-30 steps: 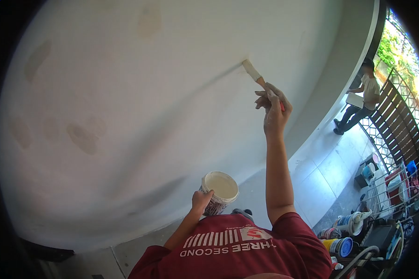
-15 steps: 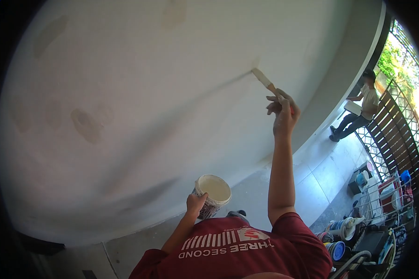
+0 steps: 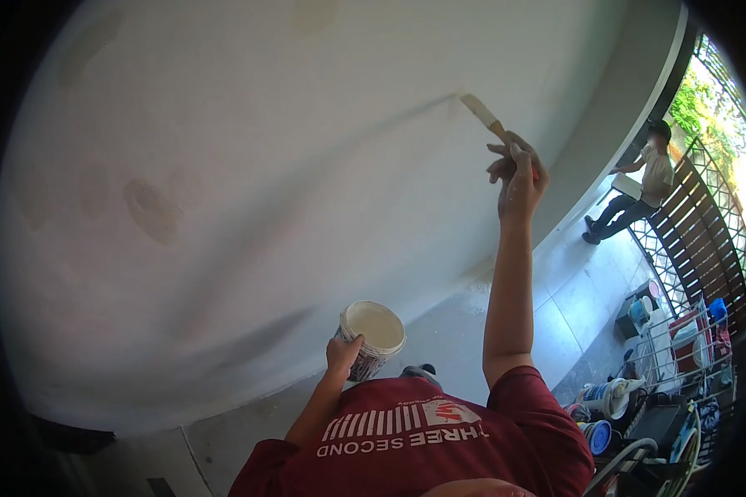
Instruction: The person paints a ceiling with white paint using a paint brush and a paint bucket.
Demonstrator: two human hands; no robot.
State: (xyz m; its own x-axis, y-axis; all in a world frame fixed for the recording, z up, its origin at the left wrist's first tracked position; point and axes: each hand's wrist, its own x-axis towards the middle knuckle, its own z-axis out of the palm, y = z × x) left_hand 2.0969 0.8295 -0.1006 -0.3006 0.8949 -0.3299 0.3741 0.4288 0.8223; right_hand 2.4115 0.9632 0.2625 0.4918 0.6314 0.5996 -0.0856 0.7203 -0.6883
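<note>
High on the right, my right hand is closed around the handle of a paintbrush, its pale bristles up by a faint patch on the wall. My left hand grips the rim of a paint bucket, thumb over the edge. Whitish paint shows inside the bucket, which I hold in front of my red shirt. Beige patches mark the wall, including a ring-shaped one on the left. Shadows of my arm and the bucket fall across the surface.
Another person stands at the far right beside a slatted wooden gate. A wire rack and several buckets, one with a blue lid, crowd the lower right. Grey floor tiles run along the wall's foot.
My right hand and the brush have moved up and slightly right along the wall. The bucket in my left hand has shifted slightly up and left in view.
</note>
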